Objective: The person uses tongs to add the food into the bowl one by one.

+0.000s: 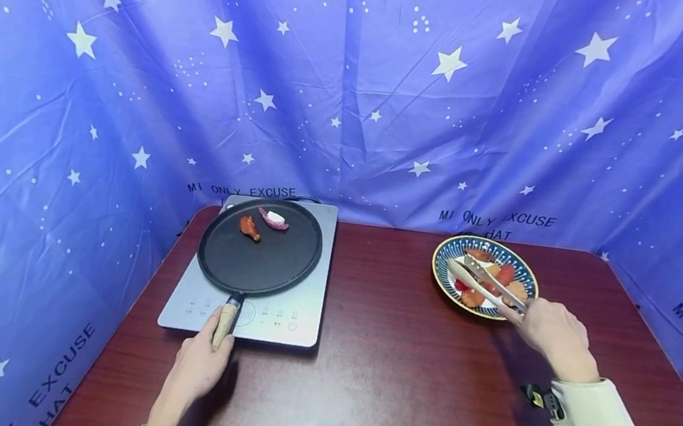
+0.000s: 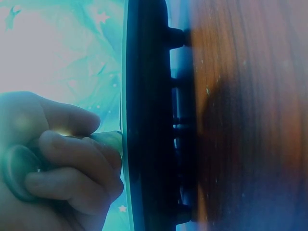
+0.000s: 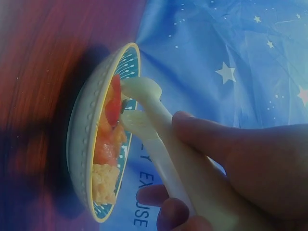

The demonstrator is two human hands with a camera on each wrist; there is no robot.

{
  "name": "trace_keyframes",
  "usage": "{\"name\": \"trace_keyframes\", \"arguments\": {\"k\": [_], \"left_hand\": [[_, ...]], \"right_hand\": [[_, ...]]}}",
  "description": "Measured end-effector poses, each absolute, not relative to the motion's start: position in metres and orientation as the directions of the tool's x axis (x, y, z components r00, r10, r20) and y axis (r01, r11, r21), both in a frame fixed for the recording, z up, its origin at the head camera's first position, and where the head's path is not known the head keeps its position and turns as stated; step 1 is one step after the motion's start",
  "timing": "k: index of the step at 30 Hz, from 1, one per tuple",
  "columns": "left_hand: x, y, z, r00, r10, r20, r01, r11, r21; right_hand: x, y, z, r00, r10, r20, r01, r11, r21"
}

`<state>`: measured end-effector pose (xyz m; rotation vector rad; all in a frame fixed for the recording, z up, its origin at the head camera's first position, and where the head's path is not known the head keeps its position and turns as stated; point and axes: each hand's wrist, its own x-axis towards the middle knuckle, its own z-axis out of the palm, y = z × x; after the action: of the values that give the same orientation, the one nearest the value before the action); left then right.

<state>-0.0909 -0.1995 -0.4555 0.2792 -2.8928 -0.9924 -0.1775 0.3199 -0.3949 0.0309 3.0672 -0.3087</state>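
Reddish-brown wood-grain table (image 1: 379, 319), blue-purple star-print curtain (image 1: 361, 64) on three sides, induction cooktop (image 1: 311, 310) at table's left, black griddle pan (image 1: 257, 259) on it, left hand (image 1: 195, 359) wrapped round wooden handle (image 1: 225, 324), right hand (image 1: 555, 335) pinching tongs (image 3: 192, 168), tips inside blue-patterned bowl (image 3: 84, 130) of food (image 1: 505, 274), table's right

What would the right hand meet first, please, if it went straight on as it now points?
The tongs in the right hand would likely meet the red food in the bowl first, though depth is unclear.
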Motion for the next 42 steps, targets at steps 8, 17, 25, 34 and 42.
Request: {"name": "trace_keyframes", "arguments": {"k": [8,17,25,34,42], "left_hand": [[-0.091,-0.2,-0.455,-0.98,-0.198,0.003,-0.155,0.777,0.611],[-0.091,-0.201,-0.456,-0.98,-0.197,0.003,-0.155,0.777,0.61],[-0.092,-0.201,-0.457,-0.981,-0.196,0.008,-0.15,0.774,0.615],[-0.091,-0.201,-0.457,-0.98,-0.197,0.012,-0.149,0.777,0.611],[-0.091,-0.201,-0.456,-0.981,-0.194,0.017,-0.142,0.775,0.615]], "right_hand": [[-0.19,0.321,-0.395,-1.0,-0.011,-0.022,-0.007,0.984,-0.179],[-0.193,0.327,-0.404,-1.0,0.018,-0.004,0.019,0.98,-0.198],[-0.191,0.33,-0.403,-1.0,0.024,0.015,0.02,0.977,-0.211],[-0.186,0.337,-0.416,-1.0,0.011,-0.022,0.016,0.966,-0.258],[-0.181,0.337,-0.419,-0.999,0.01,-0.035,0.019,0.958,-0.285]]}}
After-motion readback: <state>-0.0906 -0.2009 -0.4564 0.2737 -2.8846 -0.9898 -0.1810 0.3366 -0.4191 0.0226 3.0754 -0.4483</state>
